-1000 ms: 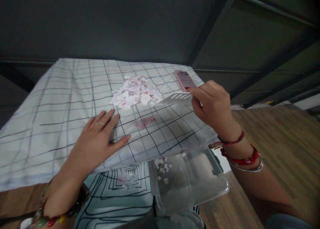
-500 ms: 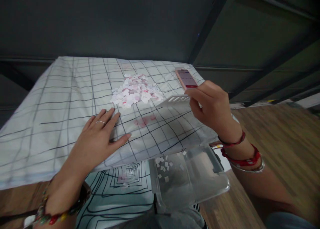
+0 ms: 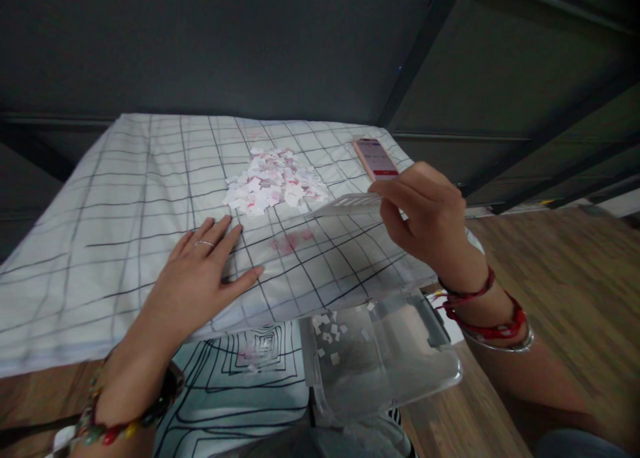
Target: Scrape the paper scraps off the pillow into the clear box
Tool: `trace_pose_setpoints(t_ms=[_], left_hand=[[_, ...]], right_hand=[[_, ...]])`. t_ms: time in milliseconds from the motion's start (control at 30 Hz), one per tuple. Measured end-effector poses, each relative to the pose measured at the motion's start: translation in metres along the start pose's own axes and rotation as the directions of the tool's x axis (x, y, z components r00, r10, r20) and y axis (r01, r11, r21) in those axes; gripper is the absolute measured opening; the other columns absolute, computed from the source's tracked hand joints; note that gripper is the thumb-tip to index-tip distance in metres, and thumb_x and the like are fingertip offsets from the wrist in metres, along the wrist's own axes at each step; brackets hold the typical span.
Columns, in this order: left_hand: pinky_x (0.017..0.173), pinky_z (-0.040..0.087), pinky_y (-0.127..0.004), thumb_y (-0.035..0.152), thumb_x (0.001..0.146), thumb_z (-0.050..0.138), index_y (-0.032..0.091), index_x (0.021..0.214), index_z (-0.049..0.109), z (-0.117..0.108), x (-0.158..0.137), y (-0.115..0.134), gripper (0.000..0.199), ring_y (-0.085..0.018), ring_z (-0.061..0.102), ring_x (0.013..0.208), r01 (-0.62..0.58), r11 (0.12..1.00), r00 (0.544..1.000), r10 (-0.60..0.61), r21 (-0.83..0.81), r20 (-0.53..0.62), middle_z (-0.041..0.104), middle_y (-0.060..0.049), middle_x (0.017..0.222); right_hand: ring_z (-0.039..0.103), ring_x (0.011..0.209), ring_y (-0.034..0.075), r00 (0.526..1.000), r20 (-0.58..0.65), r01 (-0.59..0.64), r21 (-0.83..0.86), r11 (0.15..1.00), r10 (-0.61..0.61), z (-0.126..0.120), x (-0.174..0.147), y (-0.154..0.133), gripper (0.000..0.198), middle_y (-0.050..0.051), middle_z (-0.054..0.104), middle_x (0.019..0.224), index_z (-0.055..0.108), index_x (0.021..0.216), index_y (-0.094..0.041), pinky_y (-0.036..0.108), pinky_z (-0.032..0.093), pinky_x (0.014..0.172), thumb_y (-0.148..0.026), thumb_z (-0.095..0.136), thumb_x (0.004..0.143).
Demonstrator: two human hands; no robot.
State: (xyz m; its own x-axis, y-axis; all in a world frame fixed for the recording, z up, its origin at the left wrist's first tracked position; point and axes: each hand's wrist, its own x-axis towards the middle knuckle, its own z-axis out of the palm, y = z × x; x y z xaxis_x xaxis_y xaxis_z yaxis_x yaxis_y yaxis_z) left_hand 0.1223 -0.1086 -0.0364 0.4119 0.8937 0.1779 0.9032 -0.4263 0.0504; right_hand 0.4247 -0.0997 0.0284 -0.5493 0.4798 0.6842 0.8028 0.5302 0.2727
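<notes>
My left hand (image 3: 195,285) lies on the white checked tablecloth (image 3: 135,245) with its fingers spread, holding nothing. A pile of small white and pinkish paper scraps (image 3: 275,181) sits just beyond its fingertips. Between the thumb and fingers of my right hand (image 3: 423,215) is a thin white slotted piece (image 3: 353,203). It reaches left, close to the pile's right front edge; whether it touches the cloth I cannot tell. My fingers hide its right end. Behind my right hand lies a pink-edged phone (image 3: 376,158) with its screen lit.
A clear plastic box (image 3: 395,371) with some scraps inside stands below the table's front edge. Beside it is a light blue, black-lined surface (image 3: 245,398). A reddish stain (image 3: 291,241) marks the cloth. A dark wall (image 3: 225,45) rises behind; wooden floor (image 3: 550,271) lies at right.
The whole view has shifted very slightly. The slotted piece looks a touch flatter and its tip a little further left. My left hand keeps its place on the cloth.
</notes>
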Motion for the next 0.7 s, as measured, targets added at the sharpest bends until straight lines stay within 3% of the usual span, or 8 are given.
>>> trace_pose_setpoints(t_ms=[167, 467, 567, 700], left_hand=[[0.109, 0.028, -0.053, 0.057, 0.085, 0.035, 0.013, 0.135, 0.039, -0.002, 0.0, 0.002, 0.066, -0.034, 0.028, 0.138, 0.026, 0.999, 1.0, -0.025, -0.019, 0.016, 0.038, -0.015, 0.147], [0.11, 0.027, -0.052, 0.054, 0.085, 0.037, 0.013, 0.135, 0.039, -0.004, 0.001, 0.004, 0.065, -0.034, 0.028, 0.138, 0.034, 0.999, 0.999, -0.033, -0.022, 0.026, 0.038, -0.014, 0.147], [0.11, 0.027, -0.051, 0.054, 0.085, 0.037, 0.011, 0.134, 0.04, -0.005, 0.001, 0.004, 0.066, -0.034, 0.029, 0.137, 0.033, 0.999, 0.999, -0.033, -0.013, 0.032, 0.038, -0.016, 0.147], [0.109, 0.028, -0.053, 0.056, 0.085, 0.037, 0.008, 0.133, 0.041, -0.004, 0.0, 0.003, 0.068, -0.036, 0.029, 0.137, 0.013, 1.0, 1.0, -0.013, -0.011, 0.018, 0.037, -0.019, 0.147]], right_hand=[[0.043, 0.066, 0.015, 0.997, 0.07, 0.029, -0.02, 0.999, -0.028, 0.007, 0.006, -0.012, 0.025, 0.001, 0.052, 0.066, 0.062, 0.086, -0.02, 0.03, 0.033, 0.059, -0.013, 0.038, 0.088], [0.046, 0.068, 0.015, 0.996, -0.051, 0.07, 0.046, 0.996, -0.067, 0.007, 0.011, -0.025, 0.025, 0.002, 0.057, 0.066, 0.063, 0.089, -0.016, 0.03, 0.035, 0.061, -0.011, 0.038, 0.088], [0.047, 0.067, 0.014, 0.992, -0.028, 0.126, 0.085, 0.988, -0.125, 0.009, 0.011, -0.027, 0.024, 0.002, 0.058, 0.067, 0.062, 0.086, -0.017, 0.029, 0.036, 0.061, -0.011, 0.039, 0.088], [0.049, 0.068, 0.014, 0.995, 0.008, 0.097, 0.13, 0.987, -0.099, -0.005, 0.004, -0.024, 0.021, 0.001, 0.058, 0.069, 0.061, 0.089, -0.02, 0.028, 0.038, 0.062, -0.012, 0.042, 0.086]])
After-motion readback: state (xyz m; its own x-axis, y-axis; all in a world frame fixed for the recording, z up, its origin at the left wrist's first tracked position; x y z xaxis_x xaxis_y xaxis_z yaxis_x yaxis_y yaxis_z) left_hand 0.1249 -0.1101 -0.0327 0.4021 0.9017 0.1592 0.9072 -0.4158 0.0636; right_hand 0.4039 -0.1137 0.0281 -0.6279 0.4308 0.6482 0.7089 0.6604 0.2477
